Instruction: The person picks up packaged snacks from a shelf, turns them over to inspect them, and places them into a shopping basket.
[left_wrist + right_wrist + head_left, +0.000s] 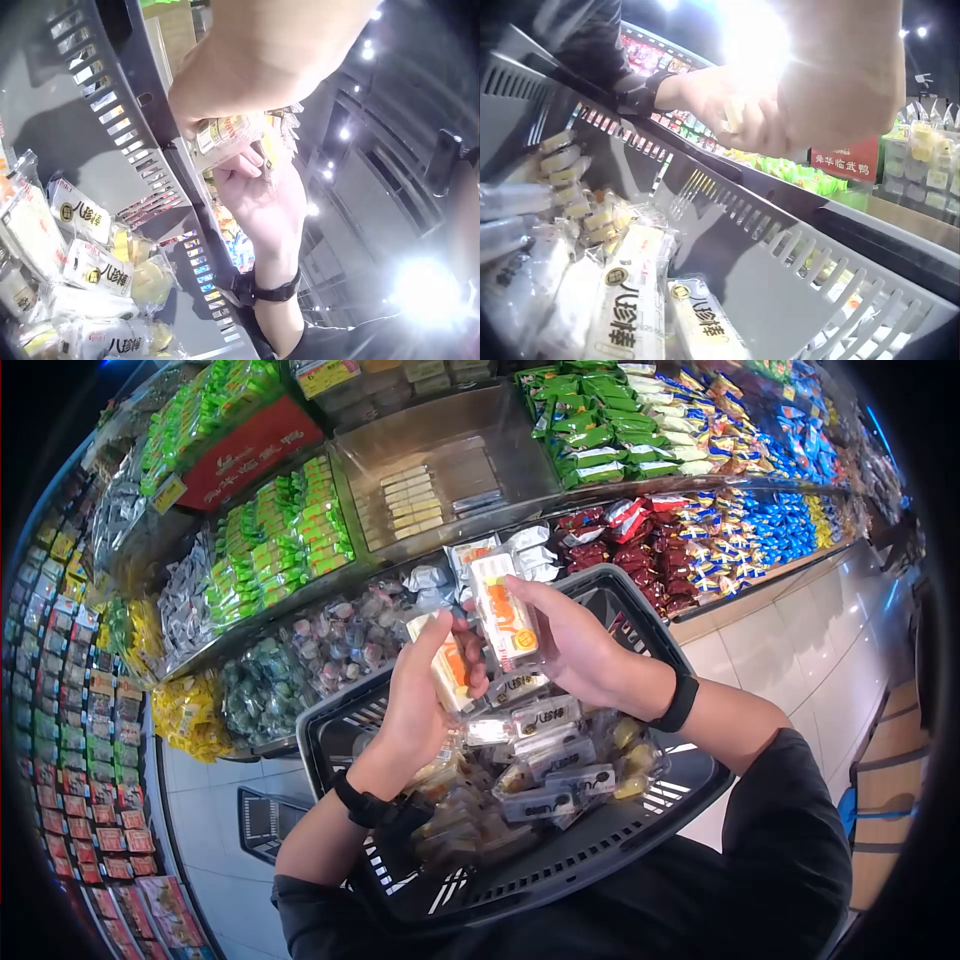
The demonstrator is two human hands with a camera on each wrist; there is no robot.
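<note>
In the head view my left hand point(408, 705) holds a small white snack packet with orange print point(447, 660), its thumb along the edge. My right hand point(585, 660) grips a similar white and orange packet point(505, 618), held upright beside the first. Both hands are over a dark grey shopping basket point(560, 875). Inside the basket lies a pile of clear-wrapped snack packets with black lettering point(548, 715). The right wrist view shows their white wrappers point(705, 319) close up, below the left hand point(754, 124).
Beyond the basket, a shelf bin point(430, 445) holds a few stacked packets. Green snack bags point(280, 540) fill the bins at left, and red, white and blue bags point(650, 545) those at right. A second basket point(262, 815) stands on the floor at left.
</note>
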